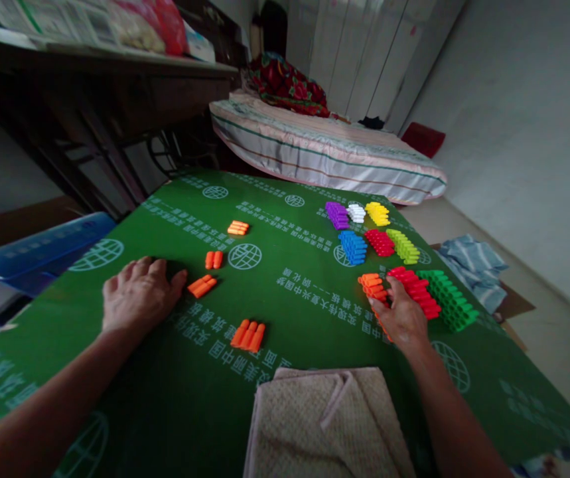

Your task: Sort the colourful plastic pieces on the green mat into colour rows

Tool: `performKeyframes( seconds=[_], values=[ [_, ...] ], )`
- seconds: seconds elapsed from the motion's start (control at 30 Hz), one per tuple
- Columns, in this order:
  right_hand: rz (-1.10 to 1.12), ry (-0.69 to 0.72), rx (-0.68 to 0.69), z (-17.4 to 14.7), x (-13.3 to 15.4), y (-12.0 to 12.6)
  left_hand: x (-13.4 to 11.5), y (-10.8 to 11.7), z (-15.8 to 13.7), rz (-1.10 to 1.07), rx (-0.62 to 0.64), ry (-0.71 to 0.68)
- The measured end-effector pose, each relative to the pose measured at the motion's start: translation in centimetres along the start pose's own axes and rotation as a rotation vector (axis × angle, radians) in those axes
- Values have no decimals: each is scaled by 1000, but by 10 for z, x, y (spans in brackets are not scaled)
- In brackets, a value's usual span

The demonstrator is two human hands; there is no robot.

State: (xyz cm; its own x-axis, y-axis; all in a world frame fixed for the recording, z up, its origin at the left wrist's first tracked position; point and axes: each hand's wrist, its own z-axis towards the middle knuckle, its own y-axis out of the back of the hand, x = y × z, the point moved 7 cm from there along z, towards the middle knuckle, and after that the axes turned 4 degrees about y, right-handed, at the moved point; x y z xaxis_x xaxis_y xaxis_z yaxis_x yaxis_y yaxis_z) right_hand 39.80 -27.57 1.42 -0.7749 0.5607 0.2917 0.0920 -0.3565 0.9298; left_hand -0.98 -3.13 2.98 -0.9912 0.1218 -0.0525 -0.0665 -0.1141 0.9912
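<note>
My left hand (pixel 138 292) lies palm down on the green board (pixel 285 265), its fingers stretched out and nothing held. Just right of its thumb are two small orange tube-shaped blocks (pixel 202 285), with another joined orange pair (pixel 213 259) above. Farther off sits one orange cluster (pixel 238 228), and nearer to me another orange cluster (pixel 248 335). At the right, the thumb and forefinger of my right hand (pixel 401 318) close on a row of orange blocks (pixel 371 284), partly hidden beneath the hand. Red blocks (pixel 415 292) touch or nearly touch these fingers on the far side.
Green blocks (pixel 448 299) stand beyond the red ones. Farther back are blue (pixel 353 247), second red (pixel 379 242), lime (pixel 403 245), purple (pixel 337 215), white (pixel 356 213) and yellow (pixel 377 214) groups. A folded beige cloth (pixel 329 425) covers the near edge. A bed (pixel 324 146) stands behind.
</note>
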Motion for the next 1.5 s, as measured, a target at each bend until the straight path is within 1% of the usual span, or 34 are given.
performKeyframes(
  seconds=[0.1,0.23,0.33,0.43,0.53,0.6,0.63,0.7,0.77,0.87,0.93,1.0,1.07,1.23,1.33,1.43,1.5],
  values=[
    [31,-25,-11,-2,-4,5,0,-1,0,0,-4,-2],
    [67,-73,-78,-4,-10,19,0,-2,0,3,-8,-8],
    [111,-44,-123,-6,-5,29,0,-2,0,-6,-9,-12],
    [167,13,-168,-9,9,36,0,-2,0,-20,-14,-5],
    [222,147,-193,-16,39,38,0,-2,-3,-13,-36,2],
    [271,294,-173,-24,70,36,1,-5,-5,1,-43,4],
    [292,376,-142,-29,88,34,1,-6,-6,6,-51,8],
    [306,540,-30,-42,126,27,2,-7,-7,-16,-71,8],
    [271,682,124,-57,164,17,3,-8,-8,-26,-82,12],
    [193,803,310,-72,209,5,4,-7,-9,-20,-86,17],
    [171,847,381,-76,235,-2,4,-7,-11,-17,-87,17],
    [167,886,410,-76,258,-9,4,-7,-11,-14,-88,19],
    [155,906,408,-73,281,-18,4,-7,-12,-12,-88,22],
    [125,876,343,-62,328,-41,5,-6,-11,-36,-76,8],
    [128,879,293,-57,343,-52,6,-6,-7,-38,-71,4],
    [106,869,276,-53,345,-61,5,-6,-3,-21,-67,-20],
    [107,869,266,-52,344,-62,4,-5,-2,-26,-65,-32]
  ],
)
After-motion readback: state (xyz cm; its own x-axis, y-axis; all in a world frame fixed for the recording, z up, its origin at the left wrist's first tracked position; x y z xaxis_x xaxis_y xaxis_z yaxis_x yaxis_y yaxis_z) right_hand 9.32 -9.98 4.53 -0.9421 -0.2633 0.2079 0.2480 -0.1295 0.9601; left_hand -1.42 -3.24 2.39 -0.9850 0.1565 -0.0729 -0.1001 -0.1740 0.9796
